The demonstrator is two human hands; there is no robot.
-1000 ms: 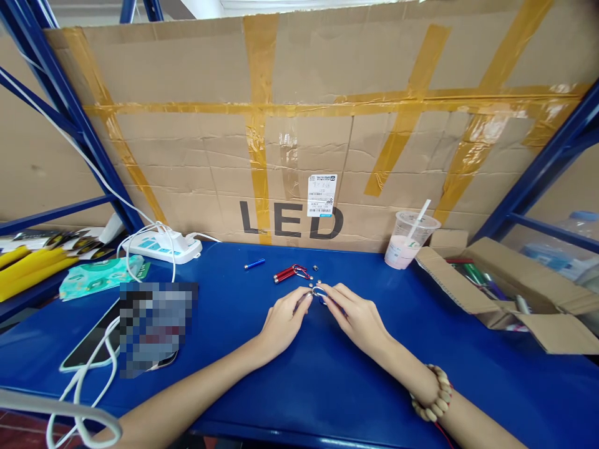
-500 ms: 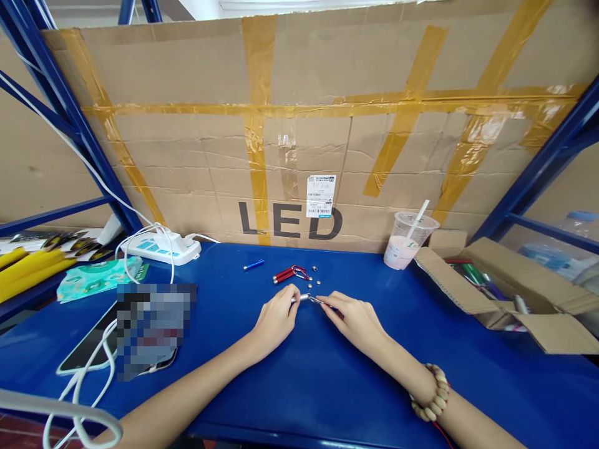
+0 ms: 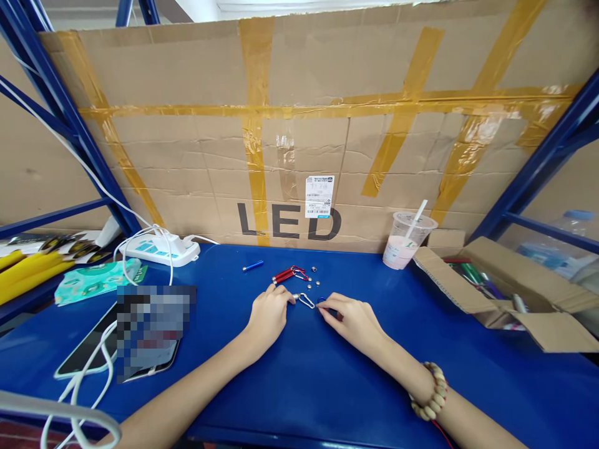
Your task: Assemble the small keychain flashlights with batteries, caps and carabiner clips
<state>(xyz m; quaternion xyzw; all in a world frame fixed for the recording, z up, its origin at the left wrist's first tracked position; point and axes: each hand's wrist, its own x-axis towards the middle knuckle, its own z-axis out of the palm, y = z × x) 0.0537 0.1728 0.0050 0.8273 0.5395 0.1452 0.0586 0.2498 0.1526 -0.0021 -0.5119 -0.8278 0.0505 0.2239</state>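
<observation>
My left hand (image 3: pixel 267 315) rests on the blue tabletop (image 3: pixel 299 386) with fingers curled, its fingertips pinching the short silver end of a silver carabiner clip (image 3: pixel 306 300). The clip lies flat between my two hands. My right hand (image 3: pixel 352 319), with a bead bracelet on its wrist, is closed in a pinch on a small blue piece (image 3: pixel 321 302) just right of the clip. Just beyond the hands lie red keychain flashlights (image 3: pixel 285 275), a few small button cells (image 3: pixel 317 282) and a small blue flashlight (image 3: pixel 253 265).
A plastic cup with a straw (image 3: pixel 403 242) stands at the back right, beside an open cardboard box (image 3: pixel 524 312) holding several pens. At the left are a white power strip (image 3: pixel 159 248) with cables, a phone (image 3: pixel 87 355), a green packet (image 3: pixel 96 279) and yellow packs (image 3: pixel 28 269). A taped cardboard sheet (image 3: pixel 299 125) forms the back wall.
My hands have drawn apart and lowered to the table. The carabiner clip, earlier hidden between my fingertips, now lies stretched out in plain sight between them.
</observation>
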